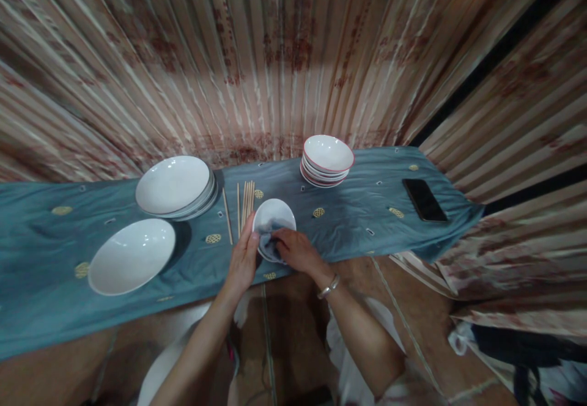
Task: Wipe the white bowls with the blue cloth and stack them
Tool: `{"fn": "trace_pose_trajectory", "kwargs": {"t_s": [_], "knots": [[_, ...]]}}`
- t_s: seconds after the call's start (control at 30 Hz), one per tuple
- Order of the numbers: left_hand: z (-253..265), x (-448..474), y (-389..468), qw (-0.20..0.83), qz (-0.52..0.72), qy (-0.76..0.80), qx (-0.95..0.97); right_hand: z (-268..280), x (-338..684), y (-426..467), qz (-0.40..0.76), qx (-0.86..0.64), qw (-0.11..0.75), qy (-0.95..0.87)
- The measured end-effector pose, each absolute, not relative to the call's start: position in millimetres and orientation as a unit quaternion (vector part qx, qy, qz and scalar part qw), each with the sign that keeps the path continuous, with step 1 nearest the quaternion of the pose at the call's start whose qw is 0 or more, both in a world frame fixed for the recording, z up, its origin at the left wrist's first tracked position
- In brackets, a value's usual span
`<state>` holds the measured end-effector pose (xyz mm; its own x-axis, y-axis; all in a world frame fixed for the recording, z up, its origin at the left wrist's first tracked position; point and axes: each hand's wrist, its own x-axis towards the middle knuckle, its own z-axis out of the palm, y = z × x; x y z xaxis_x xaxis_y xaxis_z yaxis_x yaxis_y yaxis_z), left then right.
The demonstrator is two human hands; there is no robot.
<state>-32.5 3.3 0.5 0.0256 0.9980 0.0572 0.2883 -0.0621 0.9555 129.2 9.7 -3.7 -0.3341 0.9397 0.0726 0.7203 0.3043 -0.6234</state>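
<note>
A small white bowl is tipped toward me over the front part of the table. My left hand grips its left rim, thumb on the inside and the other fingers mostly hidden. Inside the bowl my right hand presses a bunched grey-blue cloth against the inner wall, its fingers closed on the cloth. A silvery bangle circles the right wrist. Just beyond the left hand lie several wooden chopsticks, roughly parallel, with one apart at a slant.
A stack of large white plates stands back left, with a large white bowl nearer me. Red-rimmed bowls are stacked behind, to the right. A black phone lies at the right on the blue-green tablecloth. Pleated curtains hang close behind.
</note>
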Motion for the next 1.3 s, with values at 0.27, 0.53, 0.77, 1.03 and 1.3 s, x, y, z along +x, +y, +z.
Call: {"fn": "trace_pose_trajectory", "kwargs": {"t_s": [0.27,0.53,0.77,1.03,1.3], "knots": [[2,-31,4,0.402,0.426,0.555,0.591,-15,119,16,0.414,-0.468,0.341,-0.702],[1,-32,3,0.414,0.44,0.544,0.582,-14,103,20,0.508,-0.383,0.495,-0.591],[1,-31,3,0.432,0.441,0.547,0.565,-26,103,30,0.451,-0.406,0.522,-0.599],[1,-31,3,0.437,0.436,0.542,0.57,-25,112,28,0.315,-0.498,0.422,-0.689],[2,-32,2,0.434,0.431,0.541,0.577,-1,117,15,0.144,-0.594,0.235,-0.756]]}}
